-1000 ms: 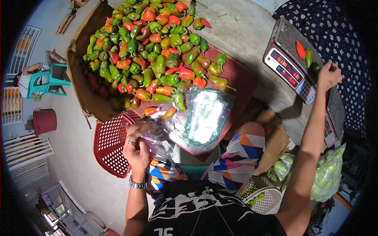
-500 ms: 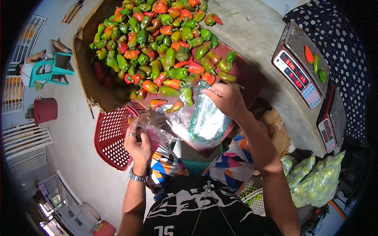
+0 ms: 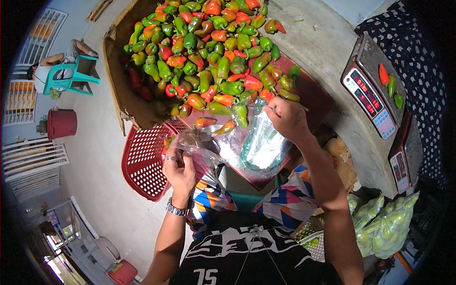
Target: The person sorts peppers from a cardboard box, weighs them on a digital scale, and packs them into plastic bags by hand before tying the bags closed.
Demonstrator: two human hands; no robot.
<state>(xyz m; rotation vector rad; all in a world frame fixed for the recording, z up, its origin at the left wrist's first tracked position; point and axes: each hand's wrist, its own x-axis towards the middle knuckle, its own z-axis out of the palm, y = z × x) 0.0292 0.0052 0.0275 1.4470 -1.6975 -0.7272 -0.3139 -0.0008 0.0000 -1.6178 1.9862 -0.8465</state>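
My left hand point(image 3: 179, 172) has its fingers wrapped on one side of a clear plastic bag point(image 3: 205, 147), with a bit of red and green pepper at its fingertips. My right hand point(image 3: 288, 118) is closed in a pinch at the top of the plastic, above a stack of clear bags with green edges point(image 3: 266, 142) on the red tabletop point(image 3: 311, 97). Just beyond my hands lies a large heap of red and green peppers point(image 3: 209, 61), spilling from a cardboard box point(image 3: 115, 80). Two loose peppers point(image 3: 225, 127) rest near the bag.
A red perforated basket point(image 3: 145, 159) stands left of my left hand. On the right are a scale point(image 3: 373, 102) with several peppers on its plate, a second scale point(image 3: 400, 161) and bagged green produce point(image 3: 389, 228). A person point(image 3: 50, 71) sits on a teal chair far left.
The whole view has shifted, so things appear farther right. Both hands keep nearly the same places relative to the bag and table.
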